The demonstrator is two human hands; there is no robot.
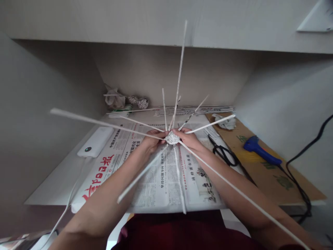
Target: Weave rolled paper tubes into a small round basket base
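Observation:
A small round woven paper piece (172,138) is held up over the newspaper, with several long rolled-paper strips radiating from it in all directions. My left hand (155,138) is closed on its left edge, the thumb pressed near the rim. On the opposite side my right hand (188,136) grips the rim, its thumb on top. Both hands are partly covered by the strips, and the fingers underneath are hidden. One strip (179,76) points up and away, while another (241,198) crosses over my right forearm.
Newspaper (153,180) covers the tabletop. Black-handled scissors (223,151) and a blue glue gun (261,151) on cardboard (260,180) lie to the right. A white power bank (96,142) sits left. Rolled paper sticks (195,110), crumpled plastic (114,100) and crumpled paper (224,121) are at the back.

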